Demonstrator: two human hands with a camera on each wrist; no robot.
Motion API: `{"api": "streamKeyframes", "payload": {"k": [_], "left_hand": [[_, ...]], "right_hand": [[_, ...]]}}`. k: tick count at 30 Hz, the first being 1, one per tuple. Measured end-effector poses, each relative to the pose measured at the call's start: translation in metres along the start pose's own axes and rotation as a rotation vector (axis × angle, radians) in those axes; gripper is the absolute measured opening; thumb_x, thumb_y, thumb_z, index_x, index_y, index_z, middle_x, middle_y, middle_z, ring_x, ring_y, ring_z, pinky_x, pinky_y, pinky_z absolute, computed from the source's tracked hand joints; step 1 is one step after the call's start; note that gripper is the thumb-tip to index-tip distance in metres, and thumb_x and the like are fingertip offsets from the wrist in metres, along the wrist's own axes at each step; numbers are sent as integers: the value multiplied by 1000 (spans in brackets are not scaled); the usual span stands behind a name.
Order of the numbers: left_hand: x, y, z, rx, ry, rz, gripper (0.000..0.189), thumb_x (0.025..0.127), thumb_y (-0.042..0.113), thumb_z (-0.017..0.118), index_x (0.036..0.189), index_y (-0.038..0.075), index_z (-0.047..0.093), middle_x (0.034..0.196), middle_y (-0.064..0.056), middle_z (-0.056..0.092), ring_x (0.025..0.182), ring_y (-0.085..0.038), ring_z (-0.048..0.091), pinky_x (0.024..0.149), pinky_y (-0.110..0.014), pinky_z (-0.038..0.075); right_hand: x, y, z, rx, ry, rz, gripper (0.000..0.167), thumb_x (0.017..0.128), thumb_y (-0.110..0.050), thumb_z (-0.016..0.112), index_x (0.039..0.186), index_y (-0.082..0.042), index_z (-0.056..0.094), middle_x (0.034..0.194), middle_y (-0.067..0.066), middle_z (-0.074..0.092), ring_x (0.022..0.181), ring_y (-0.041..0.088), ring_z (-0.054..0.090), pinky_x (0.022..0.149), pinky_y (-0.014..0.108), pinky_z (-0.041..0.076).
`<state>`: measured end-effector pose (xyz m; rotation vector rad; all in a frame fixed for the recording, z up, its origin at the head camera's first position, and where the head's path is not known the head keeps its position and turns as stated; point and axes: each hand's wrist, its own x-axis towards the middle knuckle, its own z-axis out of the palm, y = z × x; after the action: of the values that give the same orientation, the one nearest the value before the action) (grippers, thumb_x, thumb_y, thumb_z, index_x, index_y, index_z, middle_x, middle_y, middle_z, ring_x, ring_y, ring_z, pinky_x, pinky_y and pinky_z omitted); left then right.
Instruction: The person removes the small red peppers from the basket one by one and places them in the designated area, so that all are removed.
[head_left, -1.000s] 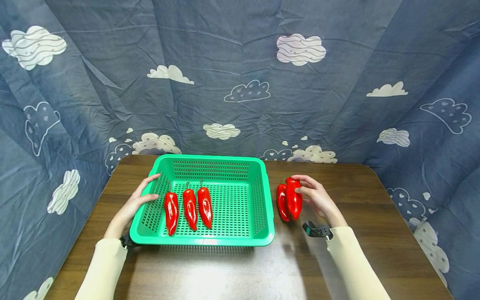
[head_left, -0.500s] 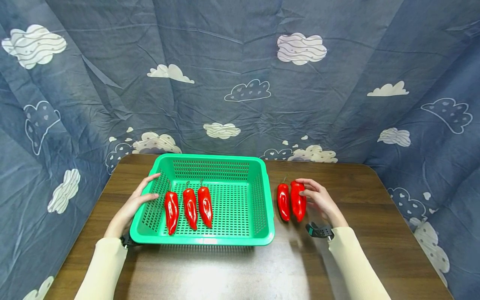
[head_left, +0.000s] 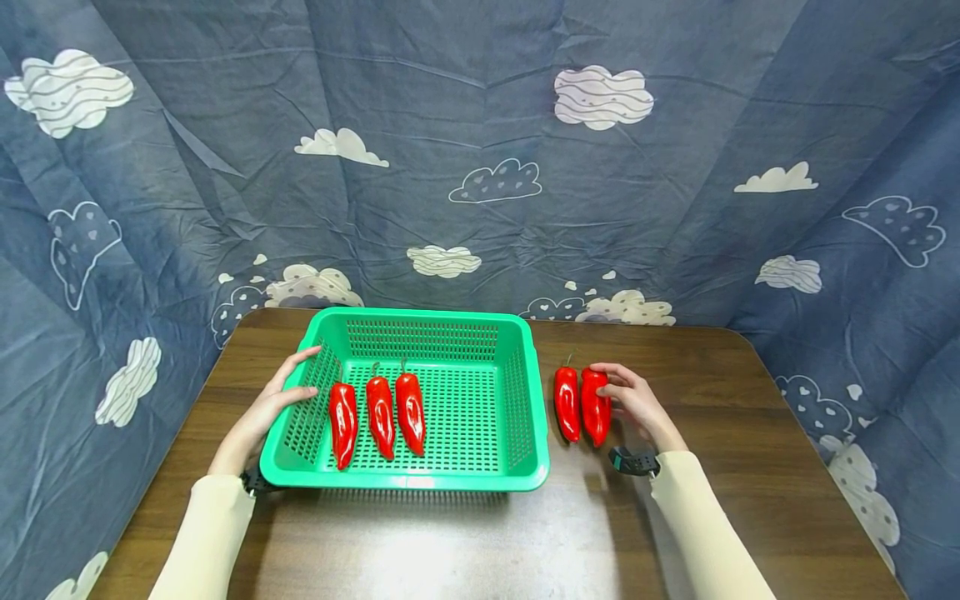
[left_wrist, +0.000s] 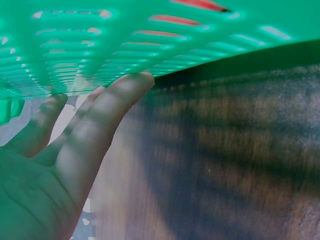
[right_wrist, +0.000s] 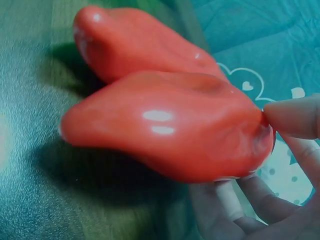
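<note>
Head view puts a dark blue-grey fabric curtain printed with white clouds [head_left: 420, 204] across the back and both sides of your workspace. In front of it stands your dark brown wood-grain desk [head_left: 712, 400], with a bright glare on its near part. On the desk, left of centre, a green rectangular perforated plastic basket [head_left: 420, 482] sits upright. Your left cream sleeve [head_left: 210, 533] enters at the lower left, your right cream sleeve [head_left: 708, 525] at the lower right.

Your left hand [head_left: 255, 425] holds the basket at its left side: the thumb and one finger reach over the rim, and the left wrist view shows other fingers stretched along the outer slotted wall. Your right hand [head_left: 641, 408] is to the right of the basket, its fingers grasping the stem end of a glossy red tapered pepper [head_left: 596, 417] whose tip points toward you; you cannot tell whether it bears on the desk.

Just left of it, between it and the basket, a second glossy red pepper [head_left: 567, 404] lies on the desk, stem away from you. Three more peppers lie side by side on the basket's floor, toward its left: the leftmost pepper [head_left: 342, 425], the middle pepper [head_left: 380, 417] and the rightmost pepper [head_left: 409, 414]. Your right wrist wears a small black band [head_left: 632, 462].
</note>
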<state>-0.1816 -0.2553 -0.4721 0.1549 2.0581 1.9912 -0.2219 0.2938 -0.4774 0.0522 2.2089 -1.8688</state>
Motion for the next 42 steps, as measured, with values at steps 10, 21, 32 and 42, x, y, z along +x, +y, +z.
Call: {"api": "streamKeyframes", "payload": {"k": [10, 21, 32, 42], "left_hand": [[0, 0, 0, 6, -1, 1, 62, 98, 13, 48, 152, 26, 20, 151, -13, 8, 108, -40, 48, 80, -46, 49], [0, 0, 0, 18, 6, -1, 62, 98, 12, 48, 152, 26, 20, 152, -12, 6, 109, -40, 47, 80, -46, 49], [0, 0, 0, 35, 7, 4, 62, 98, 12, 48, 152, 25, 20, 153, -11, 4, 109, -39, 47, 80, -45, 48], [0, 1, 0, 7, 0, 2, 61, 98, 12, 48, 151, 26, 21, 151, -12, 7, 107, -37, 49, 80, -46, 49]], "right_hand": [[4, 6, 1, -62, 16, 16, 45, 91, 2, 48, 135, 9, 41, 114, 24, 50, 78, 13, 58, 69, 33, 53], [6, 8, 4, -103, 32, 56, 44, 93, 1, 46, 136, 7, 41, 130, 31, 42, 81, 12, 58, 75, 32, 52], [3, 6, 0, -58, 69, 23, 43, 94, 1, 45, 137, 9, 39, 135, 33, 40, 90, 15, 57, 80, 35, 52], [-6, -12, -1, -81, 140, 18, 42, 95, -3, 46, 136, 8, 42, 134, 32, 42, 96, 22, 55, 84, 41, 51]]}}
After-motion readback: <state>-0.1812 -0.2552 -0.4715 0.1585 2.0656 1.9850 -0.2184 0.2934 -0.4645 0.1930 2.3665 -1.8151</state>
